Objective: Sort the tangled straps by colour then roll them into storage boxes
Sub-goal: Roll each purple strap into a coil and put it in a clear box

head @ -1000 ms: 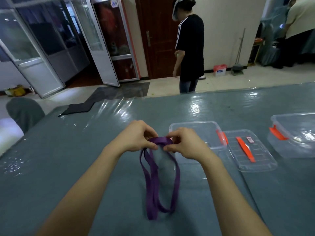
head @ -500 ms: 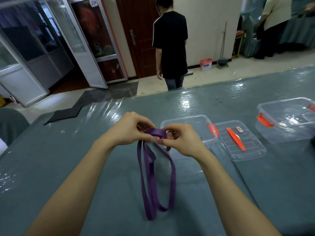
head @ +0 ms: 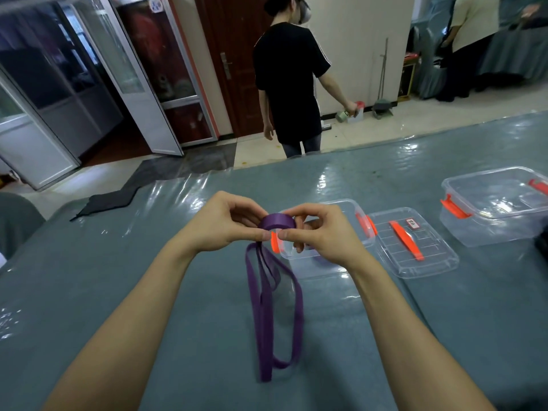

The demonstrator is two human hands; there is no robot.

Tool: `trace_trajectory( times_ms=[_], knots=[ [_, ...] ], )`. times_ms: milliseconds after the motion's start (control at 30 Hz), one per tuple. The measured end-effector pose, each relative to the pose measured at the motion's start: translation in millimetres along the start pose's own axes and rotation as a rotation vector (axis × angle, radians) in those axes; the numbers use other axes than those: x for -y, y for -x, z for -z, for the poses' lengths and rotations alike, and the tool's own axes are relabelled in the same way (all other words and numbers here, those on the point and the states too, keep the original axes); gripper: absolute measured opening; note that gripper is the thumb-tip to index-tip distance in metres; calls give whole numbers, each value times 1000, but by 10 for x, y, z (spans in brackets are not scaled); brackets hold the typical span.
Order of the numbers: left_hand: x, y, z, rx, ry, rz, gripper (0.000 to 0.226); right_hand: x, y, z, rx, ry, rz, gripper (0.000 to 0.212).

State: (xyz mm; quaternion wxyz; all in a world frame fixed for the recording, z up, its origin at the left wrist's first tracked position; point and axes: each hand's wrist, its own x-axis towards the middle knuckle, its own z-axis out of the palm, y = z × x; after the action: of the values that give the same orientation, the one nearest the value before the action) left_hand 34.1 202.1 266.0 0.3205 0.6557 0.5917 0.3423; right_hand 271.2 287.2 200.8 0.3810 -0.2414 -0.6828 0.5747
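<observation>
Two hands working: left hand (head: 225, 229) and right hand (head: 320, 235) pinched the purple strap (head: 277, 222) coil. Box (head: 350, 204) sat just beyond them. Tail lay loose on the surface (head: 118, 292) beneath. Rolling barely begun, probably nothing boxed.

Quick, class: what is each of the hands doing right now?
Left hand: pinching the purple strap at its rolled end.
Right hand: pinching the same roll.

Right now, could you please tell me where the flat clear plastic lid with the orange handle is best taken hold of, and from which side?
Probably by its long orange handle, from straight above, pinched across its narrow width. The clear plastic lid lies flat on the grey table cover, so its rim offers little purchase, and the open clear box crowds its left edge.
</observation>
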Motion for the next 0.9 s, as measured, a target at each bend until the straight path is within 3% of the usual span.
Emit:
trace_trajectory(
  times_ms=[200, 300, 600, 733, 900],
  knots=[
    [-82, -69, 29, 34, -308, 13, 26, -75, -66, 101, -8, 637, 99, 42],
    [-149, -103, 12, 30, -393, -31, 26, -88, -67, 74, 23, 687, 107, 32],
    [-207, -126, 6, -7, -334, -101, 29, -145, -17, 42, -47, 106, -14, 26],
    [-239, -157, 9, 13, -345, -112, 35, -101, 1, 41, -102, -128, 15, 21],
    [-210, -194, -56, -26, -190, -97, 31, -66, 8, -3, -142, -329, 81, 24]
  ],
)
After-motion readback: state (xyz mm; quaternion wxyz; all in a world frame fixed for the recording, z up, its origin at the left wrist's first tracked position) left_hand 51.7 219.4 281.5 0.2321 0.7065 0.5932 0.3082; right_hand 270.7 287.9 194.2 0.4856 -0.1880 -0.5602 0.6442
